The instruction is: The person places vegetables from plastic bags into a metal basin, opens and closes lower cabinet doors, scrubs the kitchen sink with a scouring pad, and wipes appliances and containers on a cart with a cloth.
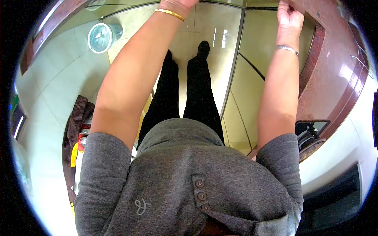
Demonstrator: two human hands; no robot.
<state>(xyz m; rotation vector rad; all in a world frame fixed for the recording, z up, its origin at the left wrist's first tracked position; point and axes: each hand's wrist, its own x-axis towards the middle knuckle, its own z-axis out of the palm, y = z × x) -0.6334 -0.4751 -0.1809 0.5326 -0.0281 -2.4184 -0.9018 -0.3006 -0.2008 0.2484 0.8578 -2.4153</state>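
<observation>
My left hand (179, 3) is at the top edge of the view, below a gold bangle; its fingers are cut off, so what it touches is hidden. At the upper right, my right hand (290, 16) has curled fingers beside the edge of a brown polished counter (334, 74). Whatever those fingers hold, if anything, cannot be made out. A silver bracelet (287, 48) circles that wrist. Between my arms, a dark-edged panel (235, 67) runs down over the pale tiled floor (185, 35).
A translucent plastic bin (103, 38) stands at the upper left by the white tiled wall. Dark brown cloth (78, 108) hangs on the left, near colourful packaging. On the right are a dark open holder (311, 131) and a large black panel (334, 200). My feet are on the floor.
</observation>
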